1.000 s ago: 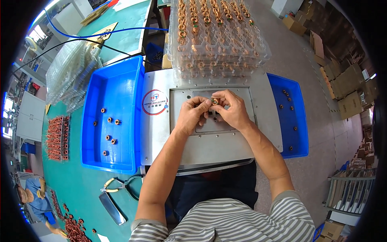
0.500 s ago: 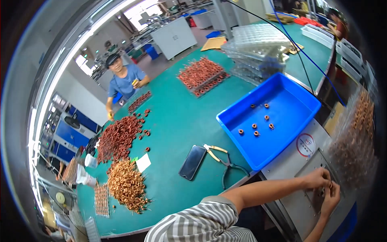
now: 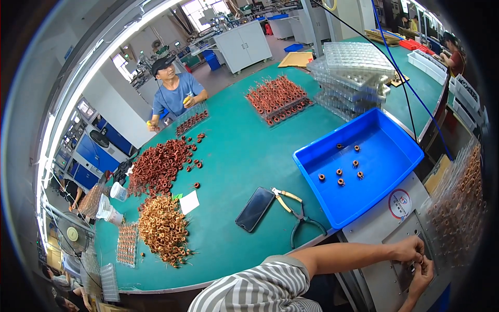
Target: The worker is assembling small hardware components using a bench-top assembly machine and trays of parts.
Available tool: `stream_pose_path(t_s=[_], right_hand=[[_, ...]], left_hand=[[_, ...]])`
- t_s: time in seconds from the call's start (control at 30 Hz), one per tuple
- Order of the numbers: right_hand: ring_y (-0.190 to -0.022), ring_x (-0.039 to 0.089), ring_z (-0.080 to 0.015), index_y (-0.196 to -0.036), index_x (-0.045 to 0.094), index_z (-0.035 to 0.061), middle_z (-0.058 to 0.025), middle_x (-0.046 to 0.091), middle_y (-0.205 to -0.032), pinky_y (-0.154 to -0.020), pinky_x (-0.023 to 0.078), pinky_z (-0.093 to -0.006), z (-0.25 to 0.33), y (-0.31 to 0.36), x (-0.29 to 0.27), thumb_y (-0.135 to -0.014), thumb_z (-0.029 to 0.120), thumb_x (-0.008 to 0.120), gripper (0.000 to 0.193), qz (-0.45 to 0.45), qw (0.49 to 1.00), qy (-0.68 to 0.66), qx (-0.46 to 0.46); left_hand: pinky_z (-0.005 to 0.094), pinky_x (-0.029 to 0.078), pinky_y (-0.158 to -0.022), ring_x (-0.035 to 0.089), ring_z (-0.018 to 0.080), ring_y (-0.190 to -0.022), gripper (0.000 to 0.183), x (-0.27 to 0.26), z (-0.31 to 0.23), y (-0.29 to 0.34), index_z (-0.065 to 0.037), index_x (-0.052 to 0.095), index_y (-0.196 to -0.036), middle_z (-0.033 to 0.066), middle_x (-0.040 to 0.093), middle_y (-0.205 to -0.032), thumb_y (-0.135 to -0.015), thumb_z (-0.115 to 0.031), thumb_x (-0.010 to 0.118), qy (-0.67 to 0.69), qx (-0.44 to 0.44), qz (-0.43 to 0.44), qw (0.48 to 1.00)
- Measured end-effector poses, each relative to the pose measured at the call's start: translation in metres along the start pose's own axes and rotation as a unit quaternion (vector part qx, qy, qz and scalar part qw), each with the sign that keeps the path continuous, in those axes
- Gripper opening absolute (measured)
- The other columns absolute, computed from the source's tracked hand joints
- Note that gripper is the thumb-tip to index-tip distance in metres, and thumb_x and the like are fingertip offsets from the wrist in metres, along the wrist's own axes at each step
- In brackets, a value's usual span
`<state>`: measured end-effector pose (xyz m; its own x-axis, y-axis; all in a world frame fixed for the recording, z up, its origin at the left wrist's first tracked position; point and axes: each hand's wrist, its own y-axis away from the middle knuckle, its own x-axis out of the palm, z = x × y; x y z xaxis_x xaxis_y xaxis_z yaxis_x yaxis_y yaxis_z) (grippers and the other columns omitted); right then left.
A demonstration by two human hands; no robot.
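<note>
Small dark part [image 3: 414,265], too tiny to identify, sits pinched between both hands over the recessed grey metal fixture plate [image 3: 400,270]. Left hand [image 3: 408,249]: fingers curled, tips closed on the part from above. Right hand [image 3: 423,273]: closed on it from below, fingertips meeting the left's. Both hands lie at the lower right edge of view.

Up and left of the left hand: blue plastic bin [image 3: 364,171] holding a few loose copper-wound ring coils [image 3: 339,172]. Further left on the green desk [image 3: 234,156]: black phone [image 3: 254,209] and cutting pliers [image 3: 299,216]. Just right of the hands: clear tray stack of wound coils [image 3: 460,203].

Judgement: the head is turned away from the hands, so work is by feel; a steady two-hand pinch, kept low over the plate, would limit drops.
</note>
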<state>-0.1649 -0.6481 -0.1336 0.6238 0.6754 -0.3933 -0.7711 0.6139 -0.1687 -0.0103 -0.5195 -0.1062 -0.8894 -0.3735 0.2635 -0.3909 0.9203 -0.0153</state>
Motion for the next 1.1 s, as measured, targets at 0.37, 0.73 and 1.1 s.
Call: stream_pose_path(t_s=[0.37,0.73,1.1], right_hand=[[-0.085,0.054,-0.0105,-0.110,0.058,-0.0059,-0.0031,0.048,-0.093,-0.076,0.046,-0.0230,0.008,-0.002,-0.009,-0.086,-0.013,0.056,0.025,0.041,0.998,0.041,-0.025],[-0.082,0.052,-0.0114,-0.102,0.058,-0.0071,-0.0048,0.047,-0.090,-0.072,0.045,-0.0229,0.018,-0.002,-0.012,-0.080,-0.015,0.057,0.023,0.041,0.992,0.096,-0.077],[-0.080,0.053,-0.0096,-0.109,0.057,-0.0045,-0.0024,0.057,-0.091,-0.067,0.043,-0.0218,-0.006,-0.007,-0.003,-0.094,0.001,0.057,0.016,-0.030,0.999,-0.012,-0.033]], left_hand=[[0.0293,0.046,-0.044,0.060,0.0150,-0.052,0.014,0.003,0.008,-0.007,0.004,0.061,-0.076,0.0077,0.062,-0.064,-0.074,-0.005,0.071,-0.036,0.004,0.006,0.999],[0.0295,0.046,-0.042,0.061,0.0161,-0.050,0.012,0.007,0.013,-0.012,0.004,0.060,-0.075,0.0084,0.062,-0.062,-0.073,-0.003,0.069,-0.040,0.024,0.016,0.999],[0.0291,0.044,-0.040,0.057,0.0140,-0.048,0.017,0.006,0.000,-0.010,0.003,0.061,-0.078,0.0069,0.061,-0.063,-0.076,-0.010,0.070,-0.032,0.024,-0.012,0.999]])
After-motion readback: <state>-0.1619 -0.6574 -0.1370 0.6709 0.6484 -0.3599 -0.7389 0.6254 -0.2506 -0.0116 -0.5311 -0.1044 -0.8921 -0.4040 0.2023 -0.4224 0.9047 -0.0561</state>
